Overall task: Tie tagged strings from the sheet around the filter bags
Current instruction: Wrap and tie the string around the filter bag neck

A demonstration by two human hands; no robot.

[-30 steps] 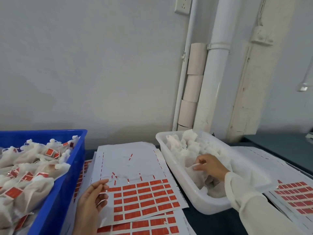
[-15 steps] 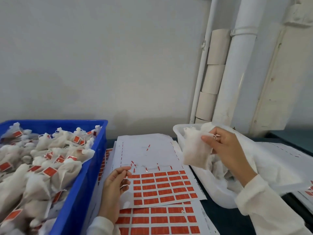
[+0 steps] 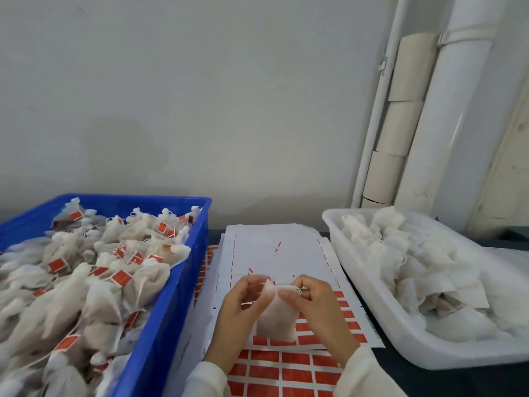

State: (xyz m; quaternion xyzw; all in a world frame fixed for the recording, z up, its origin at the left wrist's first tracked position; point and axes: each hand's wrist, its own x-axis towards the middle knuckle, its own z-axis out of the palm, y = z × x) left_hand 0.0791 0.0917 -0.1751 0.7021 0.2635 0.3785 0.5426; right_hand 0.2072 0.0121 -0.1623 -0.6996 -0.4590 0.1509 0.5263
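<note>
A white filter bag [image 3: 277, 316] hangs over the tag sheet [image 3: 282, 253], held at its top by both hands. My left hand [image 3: 242, 310] pinches the bag's upper left corner. My right hand [image 3: 313, 306] pinches the upper right corner, where a thin white string loops. The sheet is white with rows of red tags [image 3: 289, 375] on its near half and a few red tags left on the far half. Whether a tagged string is in my fingers I cannot tell.
A blue crate [image 3: 174, 293] on the left is full of tied bags with red tags. A white tray [image 3: 372, 303] on the right holds loose untied bags. White pipes [image 3: 446, 110] and cardboard rolls stand against the wall behind.
My right hand lifted a bag from the white tray and carried it left over the sheet. My left hand left the sheet's edge and took hold of the bag's top.
</note>
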